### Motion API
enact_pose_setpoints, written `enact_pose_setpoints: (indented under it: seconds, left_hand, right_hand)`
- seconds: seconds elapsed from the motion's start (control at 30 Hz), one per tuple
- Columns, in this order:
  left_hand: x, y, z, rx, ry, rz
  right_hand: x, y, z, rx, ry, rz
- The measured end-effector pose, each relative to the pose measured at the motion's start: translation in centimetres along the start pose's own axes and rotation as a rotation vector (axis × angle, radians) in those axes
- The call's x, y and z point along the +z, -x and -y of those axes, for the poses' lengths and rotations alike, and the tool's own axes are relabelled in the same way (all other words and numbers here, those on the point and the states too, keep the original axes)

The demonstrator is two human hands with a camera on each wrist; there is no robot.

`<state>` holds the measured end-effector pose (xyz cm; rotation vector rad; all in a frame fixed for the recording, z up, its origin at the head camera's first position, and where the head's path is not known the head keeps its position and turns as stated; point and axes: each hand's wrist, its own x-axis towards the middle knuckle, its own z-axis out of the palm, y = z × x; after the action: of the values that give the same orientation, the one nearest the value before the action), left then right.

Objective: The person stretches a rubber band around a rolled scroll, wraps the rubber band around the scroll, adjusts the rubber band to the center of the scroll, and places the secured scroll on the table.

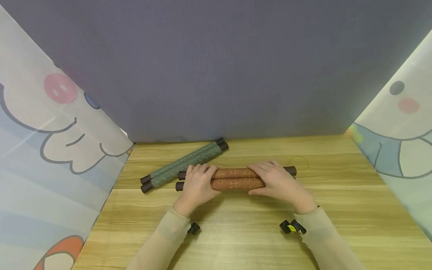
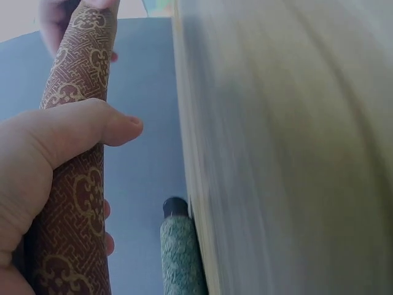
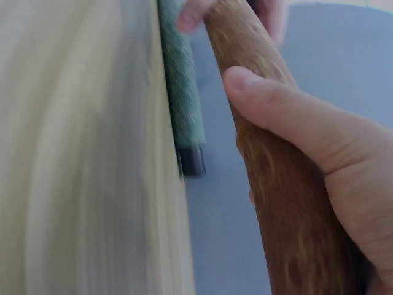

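Observation:
A reddish-brown scroll (image 1: pixel 233 184) with gold patterns, rolled from both ends into two parallel rolls with dark end knobs, lies crosswise in both hands. Toward its left end my left hand (image 1: pixel 199 185) grips it, the thumb on the near side and the fingers over the top. My right hand (image 1: pixel 277 182) holds it the same way toward the right end. In the left wrist view the patterned roll (image 2: pixel 77 203) passes under the thumb, above the table's level. A green scroll (image 1: pixel 185 165), also a double roll with dark knobs, rests slantwise on the table behind the left hand.
A thin yellow loop, like a rubber band (image 1: pixel 308 163), lies on the wooden table (image 1: pixel 243 240) to the right of the scroll. A grey panel (image 1: pixel 236 75) stands along the back edge, with cartoon-printed sheets (image 1: pixel 30 157) at both sides.

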<state>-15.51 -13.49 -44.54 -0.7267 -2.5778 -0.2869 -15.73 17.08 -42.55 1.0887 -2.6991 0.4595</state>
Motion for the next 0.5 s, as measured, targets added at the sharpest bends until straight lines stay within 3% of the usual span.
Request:
enact_pose_setpoints:
  seconds: [0.2,0.5]
  left_hand:
    - [0.4,0.2,-0.5,0.032,0.014,-0.001]
    - [0.6,0.1,-0.3,0.014,0.017,0.004]
  right_hand:
    - [1.6,-0.6,1.5,-0.083,-0.01,-0.033]
    - [0.8,-0.7,1.7,-0.023,-0.037,-0.039]
